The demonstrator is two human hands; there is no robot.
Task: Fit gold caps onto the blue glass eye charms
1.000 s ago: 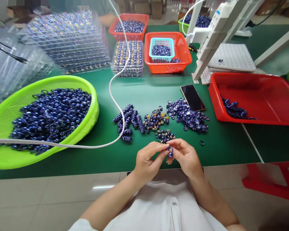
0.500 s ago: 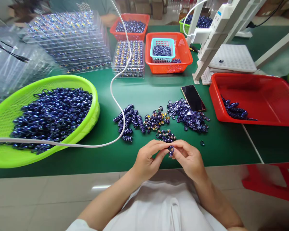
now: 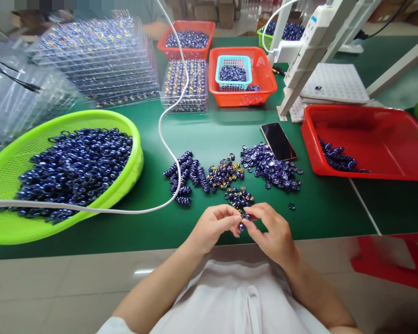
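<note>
At the near edge of the tabletop (image 3: 181, 139), the person's left hand (image 3: 214, 227) and right hand (image 3: 273, 232) meet fingertip to fingertip over a small dark blue ring piece (image 3: 244, 221). Both hands are curled nearly closed, each pinching it between thumb and forefinger; a little round bead seems to hang at its lower side, though the detail is too small to be sure.

Just beyond the hands lie several sorted heaps: a row of stacked blue rings (image 3: 186, 176) toward the left, a mixed heap with amber and blue bits (image 3: 225, 172) in the middle, a small cluster (image 3: 239, 196) right beside the fingers, and a spread of flat blue stones (image 3: 271, 167) toward the right, next to a phone (image 3: 277, 141).

Judged from this, the work is well short of finished. The green basket (image 3: 7, 227) at the left edge is heaped with blue rings, while the red tray (image 3: 386, 174) at the right edge holds only a small handful (image 3: 337, 158) in one corner. Filled clear trays (image 3: 97, 60) are stacked at the far left corner, so part of the lot looks already packed.
</note>
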